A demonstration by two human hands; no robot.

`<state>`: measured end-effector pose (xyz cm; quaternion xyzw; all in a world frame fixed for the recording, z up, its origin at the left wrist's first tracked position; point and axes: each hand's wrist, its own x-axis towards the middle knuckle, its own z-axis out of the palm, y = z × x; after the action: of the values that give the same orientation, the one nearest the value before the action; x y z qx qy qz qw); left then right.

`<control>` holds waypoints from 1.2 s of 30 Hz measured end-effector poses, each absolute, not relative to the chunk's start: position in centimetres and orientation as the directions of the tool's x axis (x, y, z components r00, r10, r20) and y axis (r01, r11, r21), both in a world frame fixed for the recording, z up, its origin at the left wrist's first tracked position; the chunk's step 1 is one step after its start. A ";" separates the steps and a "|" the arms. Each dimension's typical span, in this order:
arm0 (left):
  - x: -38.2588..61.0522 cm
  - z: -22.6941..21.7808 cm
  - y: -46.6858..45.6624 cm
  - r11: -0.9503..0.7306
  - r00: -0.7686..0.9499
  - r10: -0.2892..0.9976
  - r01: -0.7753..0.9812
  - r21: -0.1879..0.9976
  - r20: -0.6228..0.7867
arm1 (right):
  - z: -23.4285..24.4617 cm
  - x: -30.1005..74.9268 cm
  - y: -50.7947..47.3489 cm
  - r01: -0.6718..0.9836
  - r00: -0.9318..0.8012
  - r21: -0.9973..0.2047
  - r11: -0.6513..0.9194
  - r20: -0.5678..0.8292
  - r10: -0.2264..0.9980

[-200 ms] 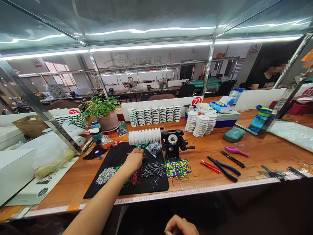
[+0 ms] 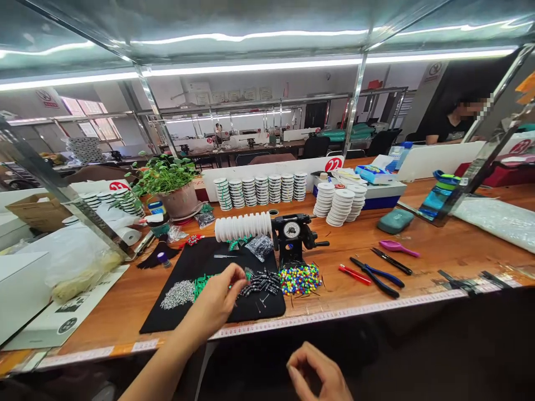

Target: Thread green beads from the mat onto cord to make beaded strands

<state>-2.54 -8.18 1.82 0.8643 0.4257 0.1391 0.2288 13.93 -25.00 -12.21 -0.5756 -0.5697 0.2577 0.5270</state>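
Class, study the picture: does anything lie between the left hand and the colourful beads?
Yes: black pieces lie in a low pile on the mat, between the left hand and the beads.

bench top (image 2: 351, 236): wood-look, glossy. mat (image 2: 159, 317): matt, smooth. spools (image 2: 242, 227): smooth plastic. upright post (image 2: 355, 106): polished metal. small bag (image 2: 259, 248): crinkled, shiny clear plastic. black pieces (image 2: 262, 283): glossy.

Bright window (image 2: 90, 118) at left, long strip light (image 2: 251, 67) overhead, dark chair (image 2: 316, 148) farther back
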 end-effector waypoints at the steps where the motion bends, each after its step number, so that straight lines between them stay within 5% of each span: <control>1: -2.9 1.3 -10.0 -0.391 0.619 0.785 0.534 0.749 -0.032 | -11.6 14.4 -25.0 0.357 0.222 -0.913 0.198 0.289 0.931; 3: -3.4 -0.6 -13.4 -0.027 0.674 0.718 0.277 0.960 -0.175 | -10.4 15.3 -25.2 0.316 0.237 -0.938 0.140 0.221 0.946; 5: -3.6 -2.9 -16.2 0.207 0.672 0.700 0.130 0.970 -0.240 | -9.4 15.8 -25.6 0.301 0.249 -0.950 0.082 0.162 0.955; 11: -3.1 -8.0 -19.7 0.406 0.574 0.751 -0.015 0.914 -0.324 | -7.7 15.2 -26.4 0.403 0.186 -0.910 0.097 0.185 0.965; 17: -2.9 -8.5 -19.9 0.334 0.574 0.770 0.006 0.943 -0.276 | -7.3 14.0 -25.2 0.457 0.093 -0.864 0.210 0.282 0.955; 24: -3.3 -8.2 -19.9 0.031 0.450 0.882 0.240 0.970 -0.140 | -8.5 13.9 -24.8 0.523 0.066 -0.848 0.082 0.136 0.989; 32: -2.9 -8.7 -20.4 -0.073 0.485 0.870 0.309 0.948 -0.091 | -8.5 13.8 -25.1 0.540 0.105 -0.822 0.180 0.278 0.955; 36: -3.2 -8.8 -20.7 -0.047 0.468 0.879 0.275 0.960 -0.091 | -8.7 13.3 -25.0 0.526 0.084 -0.841 0.129 0.203 0.976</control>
<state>-3.23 -20.69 -8.76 0.6669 0.4324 0.2809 0.5379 13.27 -25.03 -8.73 -0.6035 -0.6220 0.2668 0.4216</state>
